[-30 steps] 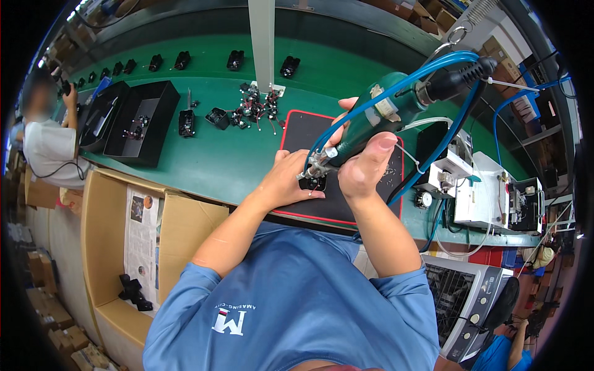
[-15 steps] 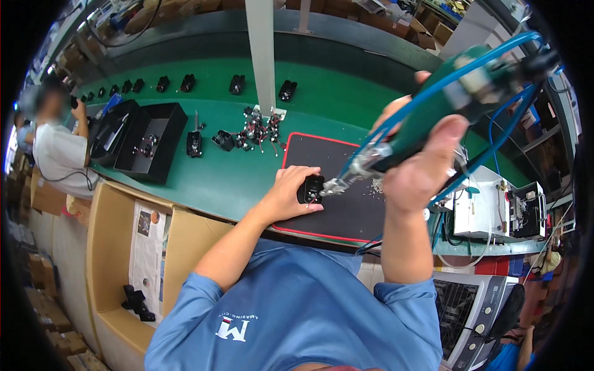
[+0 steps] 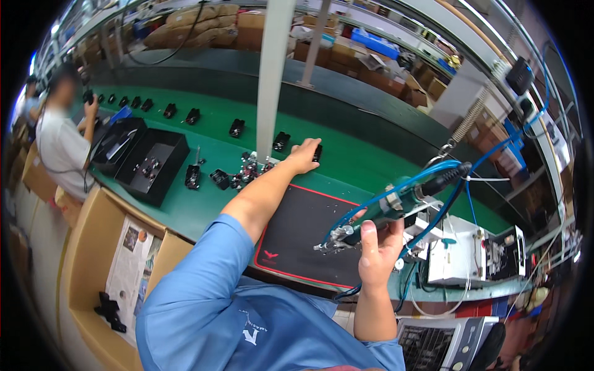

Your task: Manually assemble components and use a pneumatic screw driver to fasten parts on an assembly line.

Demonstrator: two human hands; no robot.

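Note:
My left hand (image 3: 302, 157) reaches far across the bench to the green belt. Its fingers are closed round a small black plastic housing (image 3: 318, 153), partly hidden by the hand. My right hand (image 3: 378, 250) grips a green electric screwdriver (image 3: 385, 207) with blue hoses along it. The metal tip of the screwdriver points left and down, above the black mat (image 3: 303, 226) with a red edge. Small pale bits lie on the mat. Just left of my left hand, another black housing (image 3: 281, 141) sits in the row on the belt.
A white post (image 3: 273, 80) rises beside my left arm. Near its foot lie wired parts (image 3: 247, 170). Black bins (image 3: 151, 167) stand at left, with a person (image 3: 62, 139) beyond. A white machine (image 3: 455, 256) stands at right. An open cardboard box (image 3: 86, 247) is below the bench.
My left hand has carried the black housing from the mat to the far belt. The screwdriver in my right hand has moved down and away from the housing. The view has shifted.

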